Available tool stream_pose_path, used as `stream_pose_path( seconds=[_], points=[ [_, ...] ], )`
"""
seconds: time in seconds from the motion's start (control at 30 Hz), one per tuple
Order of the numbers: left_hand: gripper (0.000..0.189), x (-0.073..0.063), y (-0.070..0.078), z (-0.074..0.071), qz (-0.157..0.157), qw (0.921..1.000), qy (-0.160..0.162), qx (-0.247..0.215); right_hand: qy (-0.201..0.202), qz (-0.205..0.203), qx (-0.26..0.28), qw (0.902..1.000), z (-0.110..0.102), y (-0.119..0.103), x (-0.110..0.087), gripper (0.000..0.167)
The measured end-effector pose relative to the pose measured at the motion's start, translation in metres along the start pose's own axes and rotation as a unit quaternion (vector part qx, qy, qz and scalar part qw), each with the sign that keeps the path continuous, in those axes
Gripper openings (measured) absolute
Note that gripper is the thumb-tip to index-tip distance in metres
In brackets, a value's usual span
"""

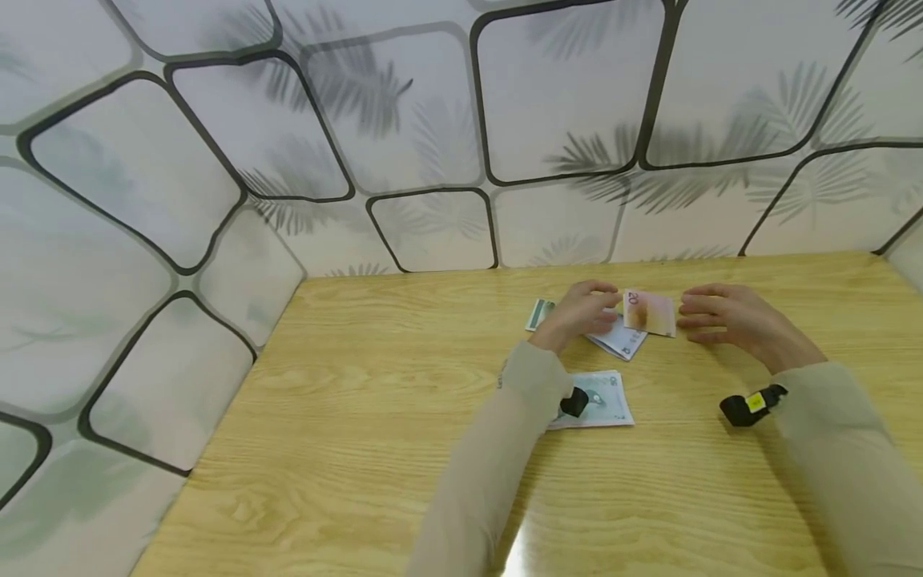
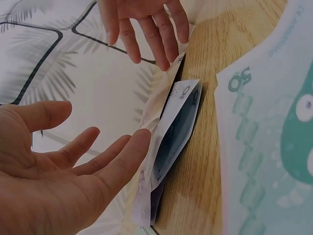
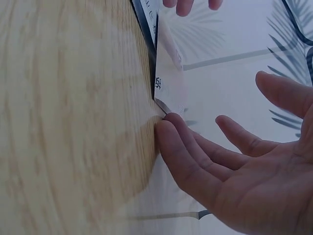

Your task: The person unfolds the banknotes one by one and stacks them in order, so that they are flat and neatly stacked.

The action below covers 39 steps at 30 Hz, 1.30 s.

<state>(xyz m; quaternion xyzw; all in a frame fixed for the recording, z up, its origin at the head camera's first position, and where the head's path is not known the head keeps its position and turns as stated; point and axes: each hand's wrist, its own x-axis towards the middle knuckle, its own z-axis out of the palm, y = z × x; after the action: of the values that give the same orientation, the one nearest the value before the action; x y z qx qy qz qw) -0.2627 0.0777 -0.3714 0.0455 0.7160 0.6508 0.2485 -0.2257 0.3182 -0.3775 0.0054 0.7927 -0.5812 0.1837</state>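
Both of my hands hover around a loose group of paper banknotes on the table. A pinkish note marked 20 lies between them, partly over a folded bluish-white note. My left hand is over the left part of that group, its fingers loosely bent, with nothing gripped. Beside the pinkish note's right end is my right hand, fingers relaxed and fingertips close to the paper. In the left wrist view the folded note gapes slightly. A green-and-white note peeks out left of my left hand, partly hidden.
Nearer to me, a green-patterned note marked 50 lies flat, partly hidden under my left wrist. The wooden table meets a patterned wall covering at the back and left. A small black device hangs at my right wrist.
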Motion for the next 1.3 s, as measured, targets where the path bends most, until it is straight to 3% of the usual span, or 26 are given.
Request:
stream_pose_path(
  seconds=[0.37, 0.67, 0.93, 1.13, 1.3],
  points=[
    [0.034, 0.004, -0.001, 0.008, -0.009, 0.9997, -0.02, 0.014, -0.003, 0.017, 0.008, 0.9998, 0.001, -0.003, 0.003, 0.072],
    [0.033, 0.009, -0.005, 0.008, -0.018, 0.9993, -0.013, -0.031, -0.001, 0.017, 0.03, 0.9994, 0.001, -0.002, 0.006, 0.071],
    [0.03, 0.009, -0.01, 0.004, -0.004, 0.9993, -0.018, -0.032, 0.017, 0.016, 0.043, 0.9988, 0.001, 0.001, 0.006, 0.068],
    [0.027, 0.011, -0.012, 0.004, 0.021, 0.999, 0.009, -0.039, 0.005, -0.013, 0.068, 0.9976, 0.002, 0.001, 0.004, 0.066],
    [0.025, 0.012, -0.012, 0.005, 0.016, 0.9982, 0.009, -0.057, -0.008, -0.032, 0.099, 0.9946, 0.004, 0.002, 0.005, 0.066]
  ],
)
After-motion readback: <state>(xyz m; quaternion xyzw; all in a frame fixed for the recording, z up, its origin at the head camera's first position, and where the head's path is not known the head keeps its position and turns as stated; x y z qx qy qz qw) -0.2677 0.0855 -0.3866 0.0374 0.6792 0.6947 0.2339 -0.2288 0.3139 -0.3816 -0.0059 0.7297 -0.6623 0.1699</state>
